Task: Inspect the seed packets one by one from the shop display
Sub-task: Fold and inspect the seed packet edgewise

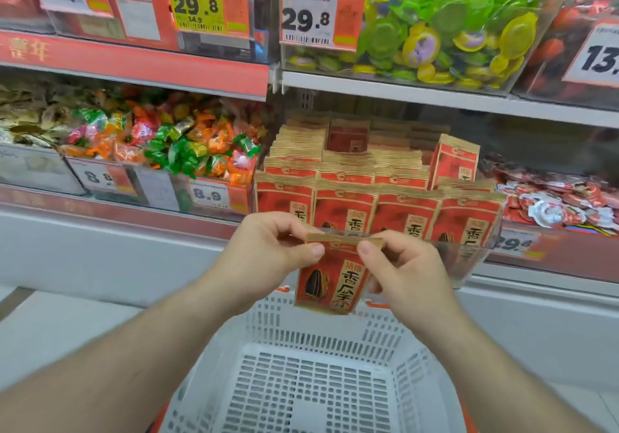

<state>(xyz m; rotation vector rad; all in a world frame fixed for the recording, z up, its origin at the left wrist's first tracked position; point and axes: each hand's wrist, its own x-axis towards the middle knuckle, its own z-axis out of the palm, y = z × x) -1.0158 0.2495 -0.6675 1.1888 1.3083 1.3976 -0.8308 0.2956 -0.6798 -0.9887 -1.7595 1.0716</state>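
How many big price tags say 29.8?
2. A yellow 29.8 price tag hangs on the top shelf left of centre; a white 29.8 price tag fronts the bin of green sweets. Blurred lower tags might match.

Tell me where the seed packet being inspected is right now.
In the head view, the seed packet hangs centre frame, pinched at its top edge between the left hand and right hand, above the white basket.

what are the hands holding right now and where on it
Both hands pinch one red and tan paper seed packet by its top edge: the left hand at the top left corner, the right hand at the top right, above the white plastic basket.
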